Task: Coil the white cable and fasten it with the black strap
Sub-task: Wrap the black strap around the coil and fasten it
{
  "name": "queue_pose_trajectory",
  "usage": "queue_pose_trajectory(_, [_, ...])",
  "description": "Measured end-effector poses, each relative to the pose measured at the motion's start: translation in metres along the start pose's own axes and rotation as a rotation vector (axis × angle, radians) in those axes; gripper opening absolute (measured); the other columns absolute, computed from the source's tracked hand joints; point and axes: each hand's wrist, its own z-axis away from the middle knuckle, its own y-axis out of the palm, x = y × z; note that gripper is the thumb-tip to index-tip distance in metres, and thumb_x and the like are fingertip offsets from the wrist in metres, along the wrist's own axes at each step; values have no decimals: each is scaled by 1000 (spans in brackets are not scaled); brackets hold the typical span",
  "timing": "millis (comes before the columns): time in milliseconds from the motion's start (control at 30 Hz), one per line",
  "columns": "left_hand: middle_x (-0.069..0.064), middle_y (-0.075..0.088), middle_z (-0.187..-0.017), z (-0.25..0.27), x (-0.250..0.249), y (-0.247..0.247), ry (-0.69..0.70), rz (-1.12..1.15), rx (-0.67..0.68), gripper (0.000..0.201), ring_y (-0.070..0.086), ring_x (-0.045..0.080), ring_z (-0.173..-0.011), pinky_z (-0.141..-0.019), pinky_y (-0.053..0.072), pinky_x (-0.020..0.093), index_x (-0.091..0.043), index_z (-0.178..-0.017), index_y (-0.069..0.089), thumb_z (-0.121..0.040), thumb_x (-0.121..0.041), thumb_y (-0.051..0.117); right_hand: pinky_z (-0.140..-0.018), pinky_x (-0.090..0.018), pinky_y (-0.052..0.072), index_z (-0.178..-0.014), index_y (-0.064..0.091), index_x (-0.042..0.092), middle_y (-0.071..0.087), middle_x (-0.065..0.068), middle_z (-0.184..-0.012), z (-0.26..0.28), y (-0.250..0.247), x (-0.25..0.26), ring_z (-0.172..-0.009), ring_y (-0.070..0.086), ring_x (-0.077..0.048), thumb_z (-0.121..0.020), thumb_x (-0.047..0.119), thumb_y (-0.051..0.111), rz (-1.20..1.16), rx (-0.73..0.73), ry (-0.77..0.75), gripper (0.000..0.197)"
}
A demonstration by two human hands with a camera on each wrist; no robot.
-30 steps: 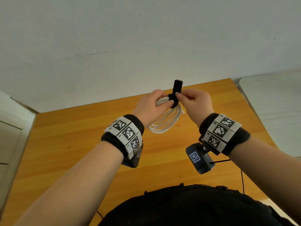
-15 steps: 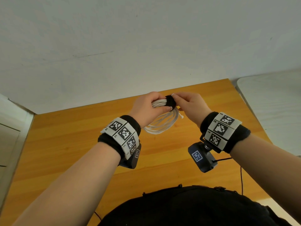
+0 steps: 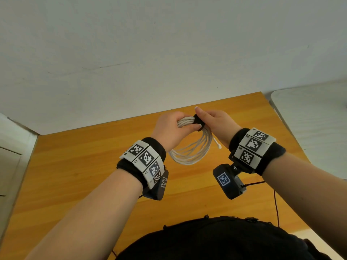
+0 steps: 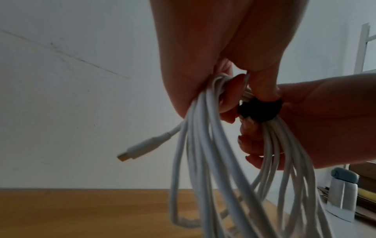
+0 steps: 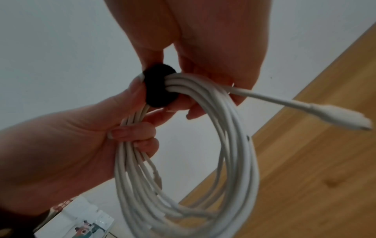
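Two hands meet above the far part of the wooden worktop [image 3: 78, 175] in the head view: the left hand [image 3: 169, 132] grips the top of the coiled white cable [image 3: 195, 152], its thumb laid under the bundled strands, while the right hand [image 3: 217, 122] pinches the black strap [image 3: 198, 120] that is wrapped round the bundle just beside the left thumb. The rest of the coil hangs in a loop between the two wrists, clear of the worktop, and one white plug end [image 3: 217, 145] sticks out toward the right wrist. From the left wrist camera, the left hand's fingers [image 4: 230, 96] are curled round the gathered strands, the black strap [image 4: 260, 111] sits just past them, and the right hand [image 4: 325, 125] closes on it from the far side, its fingertips lying against the cable below the strap; a plug with a metal tip [image 4: 142, 148] juts out to the left, and the loops blur toward the bottom, so I cannot count them. From the right wrist camera, the right hand [image 5: 203, 40] holds the strap [image 5: 160, 87] between thumb and forefinger, apparently pressing it shut, the left hand [image 5: 71, 140] curls its fingers round the strands below, and the coil [image 5: 223, 161] hangs down with its white plug [image 5: 337, 117] pointing right over the worktop [image 5: 315, 185].
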Motion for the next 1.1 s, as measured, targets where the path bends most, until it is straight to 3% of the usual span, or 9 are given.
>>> queue_pose_trajectory(167, [-14,59,-71,-1,3,-3,-49,24,-15,22,53,-1,-63,-53,37,5,-18,-94,68,-81,-36,68,-88,-35,52,-104,66,-2,71,-20,-98,2,7,-7,-88,67,-26,-90,52,46,-273,-18,60,60])
queue_pose_trajectory(233, [-14,58,-71,-2,4,-4,-54,41,-35,19,52,-1,-64,-54,38,5,-20,-94,67,-82,-35,67,-88,-35,53,-110,61,-2,71,-16,-96,1,7,-9,-86,67,-24,-89,49,49,-312,3,64,56])
queue_pose_trajectory(333, [-7,55,-70,-2,7,-3,-86,105,-68,17,49,5,-63,-55,37,13,-19,-93,66,-85,-35,64,-83,-32,52,-112,59,2,68,-6,-91,3,6,-13,-85,65,-19,-90,37,53,-273,42,62,42])
queue_pose_trajectory(467, [-5,43,-55,-5,13,-4,-235,373,-174,25,40,12,-53,-57,36,26,-12,-96,67,-86,-35,63,-81,-32,51,-115,56,3,64,-6,-87,5,10,-19,-92,62,-23,-93,22,54,-304,68,125,30])
queue_pose_trajectory(567, [-1,36,-55,-6,13,-4,-321,540,-192,28,33,14,-51,-54,33,26,-8,-102,67,-87,-32,63,-92,-40,49,-104,57,10,64,-11,-88,3,16,-22,-95,62,-27,-91,8,55,-283,25,111,13])
queue_pose_trajectory(700, [-1,37,-55,-8,14,-5,-332,606,-139,25,34,14,-53,-59,37,27,-9,-103,66,-87,-28,64,-86,-38,54,-102,58,3,62,-11,-82,-4,16,-21,-82,66,-27,-89,-7,51,-335,-55,137,18])
queue_pose_trajectory(800, [1,49,-66,-11,21,-8,-341,558,-83,17,46,15,-60,-61,43,30,-13,-100,64,-85,-21,66,-80,-33,56,-99,60,2,62,-12,-82,-11,15,-20,-77,65,-24,-89,-8,51,-351,-83,134,17])
queue_pose_trajectory(933, [3,62,-92,-13,37,-8,-411,513,-7,15,63,20,-90,-90,52,40,-17,-103,60,-89,-13,61,-91,-42,52,-96,62,6,61,-8,-84,-21,14,-21,-88,62,-29,-86,-7,56,-376,-133,160,18])
queue_pose_trajectory(1100, [7,62,-92,-16,52,-9,-533,631,31,11,65,25,-94,-87,54,40,-12,-100,58,-90,-15,59,-97,-44,50,-93,61,9,59,-8,-87,-34,18,-21,-92,58,-30,-87,-7,55,-435,-139,203,18])
